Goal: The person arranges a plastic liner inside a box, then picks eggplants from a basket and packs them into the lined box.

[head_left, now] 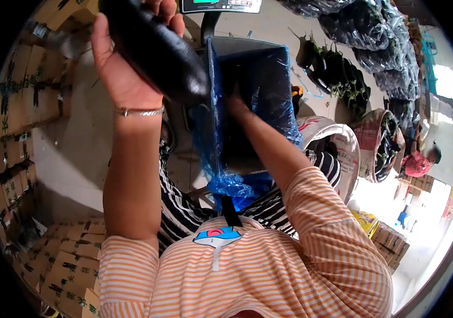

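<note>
Large dark eggplants (155, 50), glossy and long, lie across my left hand (126, 74) at the upper left; its fingers are wrapped round them. My right hand (237, 105) reaches down inside a deep box (211, 106) lined with blue plastic (231, 185), between my knees. The fingers of that hand are lost in the dark interior, and whatever they touch is hidden. The held eggplants hang just left of the box's rim.
A scale display (221, 5) stands beyond the box. Loose eggplants (337, 74) and bagged ones (364, 32) lie at the upper right. Sacks (343, 143) stand right of my knee. Cardboard boxes (36, 85) line the left. A person in red (418, 162) is at the far right.
</note>
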Demonstrator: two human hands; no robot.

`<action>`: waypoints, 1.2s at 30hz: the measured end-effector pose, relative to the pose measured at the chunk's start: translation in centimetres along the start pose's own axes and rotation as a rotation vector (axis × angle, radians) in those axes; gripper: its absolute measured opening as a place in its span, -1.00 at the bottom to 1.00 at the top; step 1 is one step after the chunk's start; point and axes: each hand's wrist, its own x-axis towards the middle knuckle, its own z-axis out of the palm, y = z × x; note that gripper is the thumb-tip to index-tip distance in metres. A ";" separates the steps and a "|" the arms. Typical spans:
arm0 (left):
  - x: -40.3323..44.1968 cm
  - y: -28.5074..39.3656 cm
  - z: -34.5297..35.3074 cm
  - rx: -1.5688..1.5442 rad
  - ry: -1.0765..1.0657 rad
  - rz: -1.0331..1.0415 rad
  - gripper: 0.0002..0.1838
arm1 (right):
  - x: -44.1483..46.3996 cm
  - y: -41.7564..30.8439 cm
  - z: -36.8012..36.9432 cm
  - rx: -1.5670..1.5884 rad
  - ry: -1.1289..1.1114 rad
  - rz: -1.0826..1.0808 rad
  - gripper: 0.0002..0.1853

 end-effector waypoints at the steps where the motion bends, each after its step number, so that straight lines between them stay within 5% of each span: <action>1: -0.2 -0.3 0.2 -0.003 0.055 0.042 -0.26 | 0.3 0.4 1.2 -0.074 0.048 0.019 -0.27; 9: 0.1 -0.3 0.3 0.062 0.112 0.021 -0.29 | 0.4 0.9 3.9 -0.161 0.110 0.059 -0.32; 15: 0.3 -0.2 0.3 0.104 0.101 0.036 -0.27 | -0.1 -3.3 -1.7 -0.331 -0.221 0.008 -0.36; 18: 0.1 -0.4 0.1 0.102 0.104 0.032 -0.28 | -8.4 -11.0 -11.2 -0.501 -0.297 -0.198 -0.45; 20: 0.0 -0.7 0.1 0.038 0.081 -0.012 -0.29 | -11.2 -9.8 -14.5 -0.748 0.189 -0.807 -0.44; 21: 0.1 -0.9 0.0 0.031 0.079 -0.013 -0.30 | -12.0 -9.1 -16.1 -0.793 0.313 -0.876 -0.40; 23: -0.2 -1.1 -0.1 0.015 0.080 -0.011 -0.32 | -13.6 -8.1 -18.7 -0.857 0.476 -0.707 -0.36; 25: -0.4 -1.2 -0.3 0.007 0.095 -0.013 -0.34 | -11.9 -3.3 -18.5 -0.372 0.509 -0.466 -0.37; 27: -0.4 -1.5 -0.3 -0.033 0.122 -0.016 -0.34 | -10.2 0.1 -18.4 0.729 -0.158 -0.044 -0.29; 31: -0.4 -1.8 -0.8 -0.061 0.156 0.006 -0.38 | -11.7 0.9 -19.8 1.071 -0.578 0.185 -0.19; 33: -0.4 -2.0 -0.8 -0.118 0.151 -0.008 -0.41 | -12.9 1.7 -18.8 0.701 -0.355 0.291 -0.18; 35: -0.3 -2.0 -1.0 -0.125 0.167 0.008 -0.42 | -10.6 6.6 -18.1 0.735 -0.323 0.461 -0.22; 36: -0.3 -2.0 -1.1 -0.108 0.170 0.016 -0.42 | -12.1 4.5 -18.8 0.688 -0.012 0.453 -0.24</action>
